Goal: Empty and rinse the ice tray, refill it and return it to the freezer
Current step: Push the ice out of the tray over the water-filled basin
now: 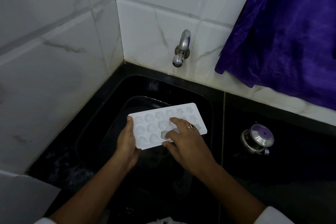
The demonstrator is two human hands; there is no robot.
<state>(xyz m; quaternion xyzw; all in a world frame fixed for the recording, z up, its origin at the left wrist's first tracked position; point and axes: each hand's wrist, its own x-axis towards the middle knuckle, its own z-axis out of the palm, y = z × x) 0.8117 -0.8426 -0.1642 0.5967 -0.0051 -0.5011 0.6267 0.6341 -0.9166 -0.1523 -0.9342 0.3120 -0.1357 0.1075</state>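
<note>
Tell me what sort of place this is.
Most likely a home kitchen's sink corner: a chrome wall tap on white marble-look tiles, a black sink sunk in a black stone counter, and a lidded steel pot beside it. A white plastic ice tray is held over the sink.

White sleeves are worn, the left sleeve (41, 221) and the right sleeve (272, 216) being seen only at their cuffs (the forearms are left bare). A ring (190, 126) with a dark centre is worn on a finger of the right hand (189, 143).
</note>
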